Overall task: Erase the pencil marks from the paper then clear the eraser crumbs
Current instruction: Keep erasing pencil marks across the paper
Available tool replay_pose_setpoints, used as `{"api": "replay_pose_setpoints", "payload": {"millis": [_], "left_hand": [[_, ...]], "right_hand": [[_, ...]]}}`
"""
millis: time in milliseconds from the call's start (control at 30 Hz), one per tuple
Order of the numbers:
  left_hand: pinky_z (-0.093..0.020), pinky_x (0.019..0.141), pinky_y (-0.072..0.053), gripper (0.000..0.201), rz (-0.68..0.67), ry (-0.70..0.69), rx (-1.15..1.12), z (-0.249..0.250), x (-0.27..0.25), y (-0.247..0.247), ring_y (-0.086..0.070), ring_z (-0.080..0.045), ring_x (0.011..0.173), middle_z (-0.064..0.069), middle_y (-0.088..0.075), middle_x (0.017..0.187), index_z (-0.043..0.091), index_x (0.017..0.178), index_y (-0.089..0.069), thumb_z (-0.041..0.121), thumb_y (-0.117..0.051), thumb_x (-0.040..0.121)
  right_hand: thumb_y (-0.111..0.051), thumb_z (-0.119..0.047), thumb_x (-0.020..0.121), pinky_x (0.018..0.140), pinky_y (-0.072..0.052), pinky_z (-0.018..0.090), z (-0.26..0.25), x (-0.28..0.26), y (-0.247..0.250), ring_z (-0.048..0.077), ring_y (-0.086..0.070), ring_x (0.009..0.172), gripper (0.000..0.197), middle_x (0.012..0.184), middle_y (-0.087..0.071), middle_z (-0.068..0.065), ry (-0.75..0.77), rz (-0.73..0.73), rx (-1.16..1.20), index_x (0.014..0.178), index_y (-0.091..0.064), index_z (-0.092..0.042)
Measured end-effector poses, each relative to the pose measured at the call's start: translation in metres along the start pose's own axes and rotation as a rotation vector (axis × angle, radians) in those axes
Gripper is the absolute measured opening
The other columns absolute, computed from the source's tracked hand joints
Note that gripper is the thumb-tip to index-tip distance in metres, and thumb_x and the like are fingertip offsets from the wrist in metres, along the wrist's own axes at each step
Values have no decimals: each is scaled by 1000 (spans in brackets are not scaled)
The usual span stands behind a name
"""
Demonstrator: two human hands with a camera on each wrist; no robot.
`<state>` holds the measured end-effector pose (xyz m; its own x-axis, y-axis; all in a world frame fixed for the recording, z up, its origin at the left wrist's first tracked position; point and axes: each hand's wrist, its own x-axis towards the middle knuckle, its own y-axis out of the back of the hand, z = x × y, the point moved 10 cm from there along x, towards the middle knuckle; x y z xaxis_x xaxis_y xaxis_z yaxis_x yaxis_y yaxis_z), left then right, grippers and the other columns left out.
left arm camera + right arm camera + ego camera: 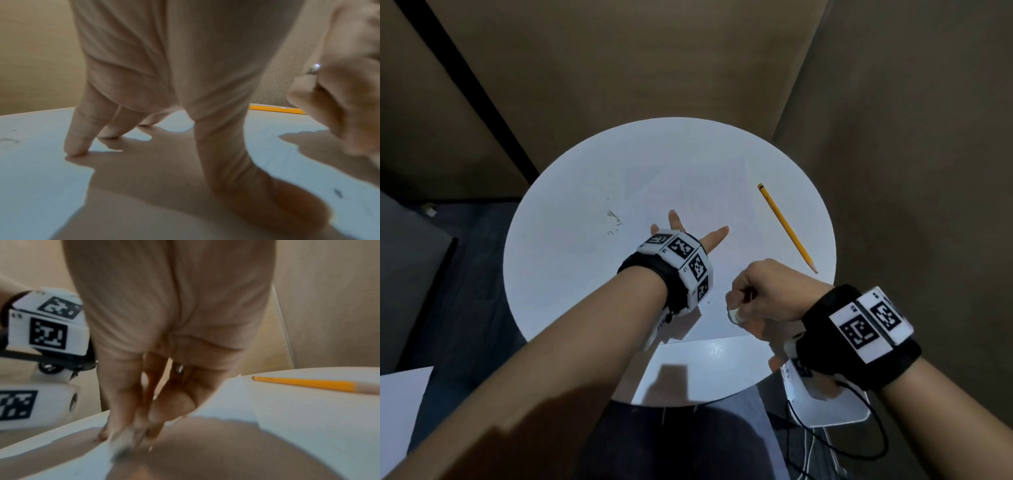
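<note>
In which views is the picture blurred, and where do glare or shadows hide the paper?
Head view: sharp, but the paper is washed out on the bright white table. Left wrist view: right hand smeared; left hand casts a broad shadow. Right wrist view: the eraser is blurred.

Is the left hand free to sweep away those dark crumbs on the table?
Probably yes: the left hand lies open on the paper, and the crumbs sit just beside it with nothing between.

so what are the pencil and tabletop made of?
Pencil: looks like wood under glossy yellow paint; the sharpened end shows a bare pale cone. Tabletop: smooth white with a slight sheen, likely laminate or painted board, though I cannot tell which.
</note>
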<state>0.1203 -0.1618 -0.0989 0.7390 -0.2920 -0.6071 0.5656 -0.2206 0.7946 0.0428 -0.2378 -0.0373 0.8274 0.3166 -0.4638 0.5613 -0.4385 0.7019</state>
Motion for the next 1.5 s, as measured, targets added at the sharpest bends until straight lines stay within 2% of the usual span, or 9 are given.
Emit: {"api": "replay_pose_setpoints", "payload": {"millis": [133,300,467,600,700,867,1067,1233,1500], "left_hand": [[-65,105,-22,116,20,16,3,0,0,0,0,-62,134,-30,24,149,64,130,23,49,-74,70],[-66,106,-18,103,-13,3,-74,1,-2,0,7,-60,134,-26,28,149,64,135,15,41,-69,79],[-66,106,-17,109,-37,2,-68,2,-3,-1,10,-58,135,-25,31,149,64,134,16,40,-73,76],[-66,106,-15,92,-32,-3,-96,2,-4,0,11,-57,136,-23,29,150,65,135,11,38,-62,85],[-66,106,-15,89,-40,0,-92,2,-4,1,10,-57,136,-23,28,150,65,135,11,37,-58,88],[-64,107,-14,89,-53,2,-121,2,-6,2,12,-56,136,-21,29,151,65,136,9,34,-59,88],[-65,106,-17,86,-65,8,-104,2,-8,2,11,-57,136,-22,28,151,64,136,11,34,-55,90],[-65,106,-16,86,-41,6,-100,2,-7,3,9,-58,136,-24,27,151,64,135,13,37,-56,90],[-67,105,-15,88,-47,14,-111,3,-7,3,10,-58,135,-24,29,150,65,135,13,38,-57,90]], "right_hand": [[-67,-17,84,62,-39,2,-4,-2,3,-4,-51,67,10,78,-59,-12,46,90,47,86,-70,-8],[-66,-10,82,67,-40,6,6,-9,-7,2,-57,78,3,80,-60,-14,30,-65,-24,82,-69,-10],[-65,-19,86,63,-37,8,-11,2,8,1,-49,74,7,76,-50,-18,84,97,7,86,-69,-13],[-60,-16,86,57,-31,10,-1,-7,-10,-1,-47,67,27,71,-47,-17,66,-25,-112,64,-50,-28],[-60,-8,82,59,-35,8,2,-8,-11,-3,-50,67,22,70,-51,-19,44,-101,-112,67,-56,-24],[-63,-19,86,60,-32,9,-18,2,-4,-3,-45,67,27,72,-46,-18,126,37,-56,64,-52,-29],[-63,-15,83,59,-35,7,4,-15,-11,-3,-49,66,29,67,-50,-18,49,-105,-81,62,-51,-29],[-63,-22,87,61,-37,8,-7,-2,3,-1,-49,71,7,79,-53,-15,80,89,1,80,-66,-19],[-65,-22,86,61,-38,9,2,-1,17,-1,-51,72,7,80,-58,-14,56,179,91,85,-68,-16]]}}
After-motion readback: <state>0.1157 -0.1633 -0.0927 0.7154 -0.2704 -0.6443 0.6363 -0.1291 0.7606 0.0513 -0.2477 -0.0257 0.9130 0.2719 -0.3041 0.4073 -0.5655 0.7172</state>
